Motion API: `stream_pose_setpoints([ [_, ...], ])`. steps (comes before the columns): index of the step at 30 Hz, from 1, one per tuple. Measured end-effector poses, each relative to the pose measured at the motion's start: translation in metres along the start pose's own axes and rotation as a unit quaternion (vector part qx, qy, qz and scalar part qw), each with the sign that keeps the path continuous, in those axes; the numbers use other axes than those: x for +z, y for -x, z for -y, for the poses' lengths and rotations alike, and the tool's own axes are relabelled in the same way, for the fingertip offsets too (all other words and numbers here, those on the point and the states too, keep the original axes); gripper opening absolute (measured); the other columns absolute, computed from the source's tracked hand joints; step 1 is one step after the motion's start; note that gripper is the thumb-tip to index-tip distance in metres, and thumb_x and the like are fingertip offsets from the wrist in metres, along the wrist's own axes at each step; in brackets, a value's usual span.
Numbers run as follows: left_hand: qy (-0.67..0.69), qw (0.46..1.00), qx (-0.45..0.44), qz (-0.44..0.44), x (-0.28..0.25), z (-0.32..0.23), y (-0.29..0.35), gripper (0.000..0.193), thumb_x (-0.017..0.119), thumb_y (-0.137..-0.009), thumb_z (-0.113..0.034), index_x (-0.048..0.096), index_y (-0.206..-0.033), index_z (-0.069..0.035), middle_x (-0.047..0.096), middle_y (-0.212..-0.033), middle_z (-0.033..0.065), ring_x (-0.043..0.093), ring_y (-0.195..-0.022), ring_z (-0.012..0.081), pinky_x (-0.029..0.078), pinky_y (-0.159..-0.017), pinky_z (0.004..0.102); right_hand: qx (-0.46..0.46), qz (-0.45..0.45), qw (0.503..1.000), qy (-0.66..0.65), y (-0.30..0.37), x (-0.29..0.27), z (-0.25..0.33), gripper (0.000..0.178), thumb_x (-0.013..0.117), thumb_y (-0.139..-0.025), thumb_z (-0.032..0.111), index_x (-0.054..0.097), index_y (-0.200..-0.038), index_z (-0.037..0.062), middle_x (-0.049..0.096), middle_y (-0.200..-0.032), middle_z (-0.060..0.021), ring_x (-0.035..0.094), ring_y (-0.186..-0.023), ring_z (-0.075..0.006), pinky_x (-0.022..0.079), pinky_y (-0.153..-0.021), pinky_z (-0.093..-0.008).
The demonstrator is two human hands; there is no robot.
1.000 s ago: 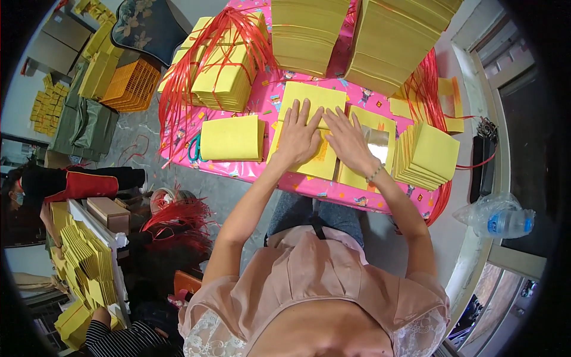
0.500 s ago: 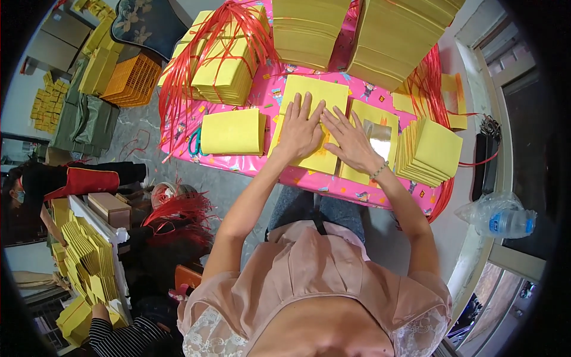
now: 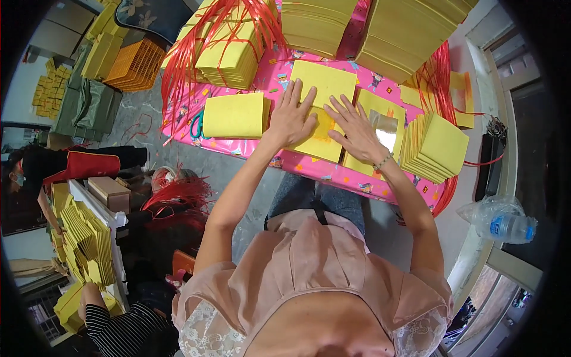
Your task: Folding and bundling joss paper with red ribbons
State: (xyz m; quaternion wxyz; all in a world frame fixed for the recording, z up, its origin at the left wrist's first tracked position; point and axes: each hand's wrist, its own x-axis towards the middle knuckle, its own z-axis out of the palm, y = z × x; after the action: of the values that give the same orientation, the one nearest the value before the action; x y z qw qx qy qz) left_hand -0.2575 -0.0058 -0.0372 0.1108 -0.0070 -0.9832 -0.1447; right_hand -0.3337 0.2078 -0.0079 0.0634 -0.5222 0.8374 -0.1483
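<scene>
My left hand (image 3: 291,118) lies flat with its fingers stretched out, on the left side of a yellow sheet of paper (image 3: 326,83) at the table's near side. My right hand (image 3: 360,135) rests palm down, fingers spread, over the right edge of the same paper. A folded flap with an orange patch (image 3: 321,134) shows between the two hands. Right of it is another yellow sheet with a silver foil square (image 3: 386,128), partly under my right hand and wrist. Neither hand grips anything.
A folded yellow bundle (image 3: 235,115) lies at left beside teal-handled scissors (image 3: 197,124). To the right leans a fanned yellow stack (image 3: 437,149). Tied stacks (image 3: 229,59) under red ribbons (image 3: 208,35) stand behind. A person's striped sleeve (image 3: 116,327) shows lower left, by more yellow stacks.
My hands have drawn apart from near touching, the left toward the left edge of the paper. More of the sheet between them shows. The whole view has shifted slightly.
</scene>
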Motion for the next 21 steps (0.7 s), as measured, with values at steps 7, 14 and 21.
stream_pose_setpoints([
  [7, 0.003, 1.000, 0.002, 0.000, 0.002, 0.002, 0.000, 0.068, 0.044, -0.090, -0.044, 0.028, -0.148, -0.013, 0.018, -0.151, 0.0304, 0.015, -0.142, 0.0437, 0.016, -0.115, 0.0484, 0.000, -0.007, 1.000, 0.006, -0.001, 0.001, 0.000, 0.057, 0.038, -0.098, 0.044, 0.029, -0.148, 0.0181, 0.020, -0.156, -0.0062, 0.012, -0.145, -0.0282, 0.010, -0.116, -0.0525],
  [14, 0.188, 0.982, 0.000, -0.025, -0.004, 0.015, -0.008, 0.060, 0.050, -0.091, -0.030, 0.034, -0.143, -0.006, 0.024, -0.148, 0.0309, 0.020, -0.139, 0.0468, 0.021, -0.113, 0.0502, -0.024, -0.150, 0.988, -0.002, -0.016, 0.004, -0.009, 0.041, 0.056, -0.092, 0.026, 0.053, -0.131, 0.0123, 0.051, -0.135, -0.0086, 0.042, -0.130, -0.0262, 0.027, -0.108, -0.0503],
  [21, 0.174, 0.959, -0.099, -0.201, -0.022, -0.009, -0.003, 0.062, 0.060, -0.087, -0.024, 0.036, -0.140, -0.001, 0.036, -0.133, 0.0330, 0.039, -0.123, 0.0468, 0.030, -0.105, 0.0510, -0.067, -0.236, 0.969, 0.024, -0.025, 0.000, -0.016, 0.022, 0.066, -0.083, 0.016, 0.065, -0.103, 0.0068, 0.064, -0.099, -0.0075, 0.063, -0.088, -0.0240, 0.050, -0.078, -0.0353],
])
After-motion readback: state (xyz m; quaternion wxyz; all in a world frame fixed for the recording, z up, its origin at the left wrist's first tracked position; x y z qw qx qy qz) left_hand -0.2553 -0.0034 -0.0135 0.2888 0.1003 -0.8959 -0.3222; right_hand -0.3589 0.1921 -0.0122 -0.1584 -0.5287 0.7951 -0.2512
